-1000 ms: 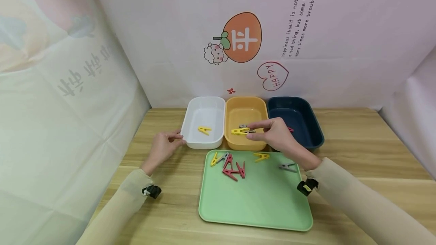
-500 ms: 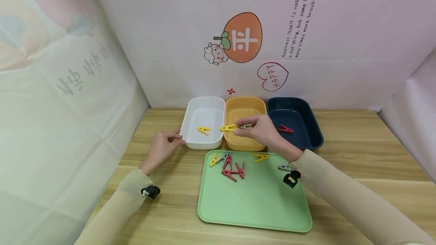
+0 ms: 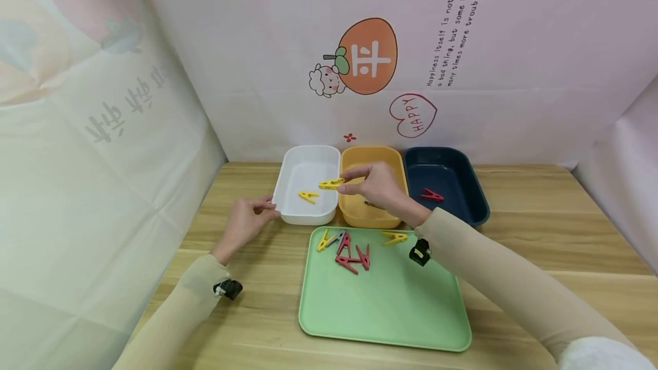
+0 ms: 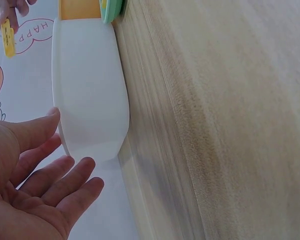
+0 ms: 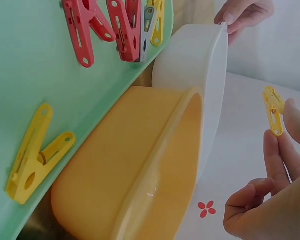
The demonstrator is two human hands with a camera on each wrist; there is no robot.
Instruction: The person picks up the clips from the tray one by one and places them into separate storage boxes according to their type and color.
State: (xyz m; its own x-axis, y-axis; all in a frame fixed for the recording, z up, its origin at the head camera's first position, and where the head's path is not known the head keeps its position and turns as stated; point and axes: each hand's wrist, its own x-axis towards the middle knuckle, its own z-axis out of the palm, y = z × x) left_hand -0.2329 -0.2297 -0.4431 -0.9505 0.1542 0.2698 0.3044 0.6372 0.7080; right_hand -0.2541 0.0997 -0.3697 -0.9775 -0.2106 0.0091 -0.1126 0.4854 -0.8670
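My right hand (image 3: 377, 187) pinches a yellow clothespin (image 3: 330, 184) between thumb and fingers, held over the inner edge of the white bin (image 3: 311, 218). The right wrist view shows that clothespin (image 5: 273, 111) at the fingertips. Another yellow clothespin (image 3: 308, 196) lies inside the white bin. At that bin's left front corner, my left hand (image 3: 247, 224) pinches the rim with thumb and index finger; in the left wrist view the hand's (image 4: 45, 185) other fingers are spread beside the wall. The yellow-orange bin (image 3: 370, 220) lies beneath my right hand, partly hidden by it.
A green tray (image 3: 385, 301) sits in front of the bins, holding red clothespins (image 3: 349, 261), a grey clothespin (image 3: 336, 237) and yellow ones, including one yellow clothespin (image 3: 394, 237) near its back edge. The dark blue bin (image 3: 447, 170) on the right contains a red clothespin (image 3: 432, 194).
My right hand has moved left with the yellow clothespin, from over the yellow-orange bin to the white bin's edge. The left hand has stayed at the white bin's corner.
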